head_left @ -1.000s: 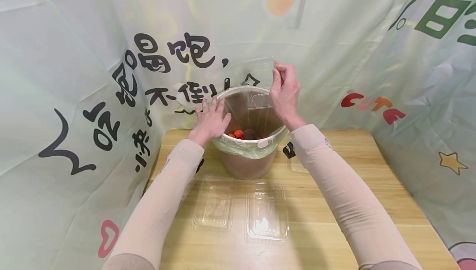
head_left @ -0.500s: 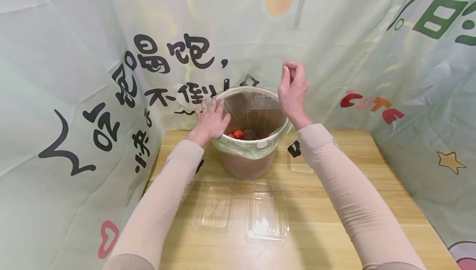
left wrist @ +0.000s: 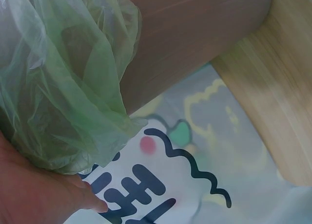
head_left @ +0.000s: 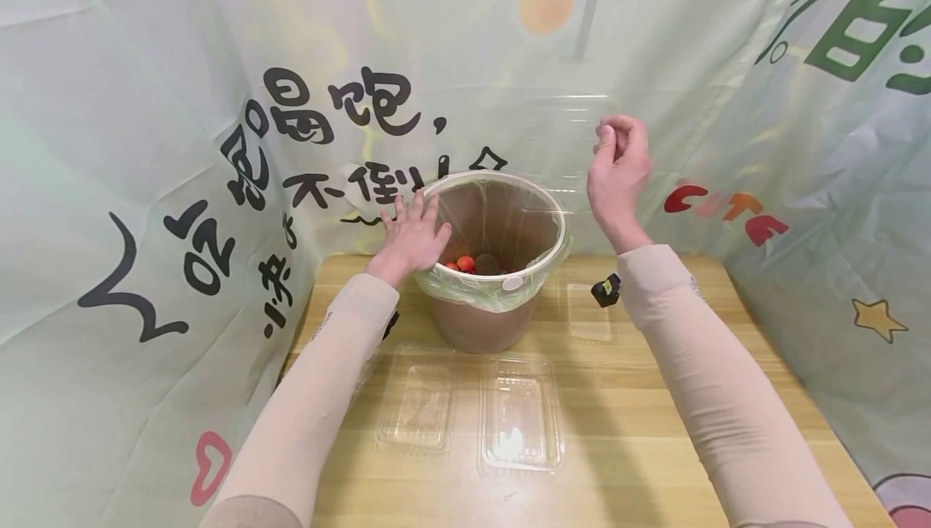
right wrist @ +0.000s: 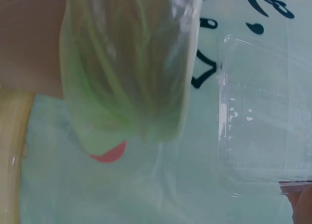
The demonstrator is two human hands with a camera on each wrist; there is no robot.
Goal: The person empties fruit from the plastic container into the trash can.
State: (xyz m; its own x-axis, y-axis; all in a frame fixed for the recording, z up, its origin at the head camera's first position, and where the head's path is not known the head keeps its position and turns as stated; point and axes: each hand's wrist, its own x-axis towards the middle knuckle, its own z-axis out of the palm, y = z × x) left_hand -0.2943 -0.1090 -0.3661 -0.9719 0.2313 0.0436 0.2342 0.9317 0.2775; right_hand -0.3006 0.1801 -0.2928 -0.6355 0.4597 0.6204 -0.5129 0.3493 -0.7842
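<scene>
My left hand [head_left: 416,235] rests spread-fingered on the left rim of a brown bin [head_left: 480,330]. In the left wrist view its fingers [left wrist: 44,195] lie against the green plastic bag [left wrist: 73,78] lining the bin. To the right of the bin and above its rim, my right hand [head_left: 620,168] pinches a clear plastic food container [right wrist: 263,117] by one edge. The container is nearly invisible against the backdrop in the head view. Red and orange round items [head_left: 465,263] and a dark one lie at the bottom of the bin.
Two clear plastic containers [head_left: 520,415] lie side by side on the wooden table [head_left: 655,431] in front of the bin. Another clear container [head_left: 591,322] sits right of it. A printed cloth [head_left: 465,27] hangs close behind and along both sides.
My right hand has moved right with the clear container, from over the bin to beyond its right rim. The left hand has stayed put.
</scene>
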